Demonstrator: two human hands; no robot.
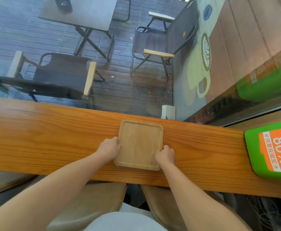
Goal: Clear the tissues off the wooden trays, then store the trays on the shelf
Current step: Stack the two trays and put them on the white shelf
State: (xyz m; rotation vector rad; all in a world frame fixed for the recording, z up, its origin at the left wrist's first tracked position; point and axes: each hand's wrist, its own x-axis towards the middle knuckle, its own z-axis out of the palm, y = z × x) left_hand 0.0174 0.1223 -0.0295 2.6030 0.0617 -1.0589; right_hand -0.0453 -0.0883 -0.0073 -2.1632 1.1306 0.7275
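A square wooden tray [139,144] with rounded corners lies flat on the long wooden counter [45,140]. Its surface is bare; no tissue shows on it. My left hand [109,148] grips the tray's left edge, fingers curled over the rim. My right hand [165,155] grips the right edge near the front corner. No shelf is in view.
A green and orange device [273,149] printed with "80%" stands on the counter's right end. A white box [168,112] sits behind the counter by the window. Beyond the glass are a deck, folding chairs [61,75] and a table [79,12]. Two stools [93,202] stand below the counter.
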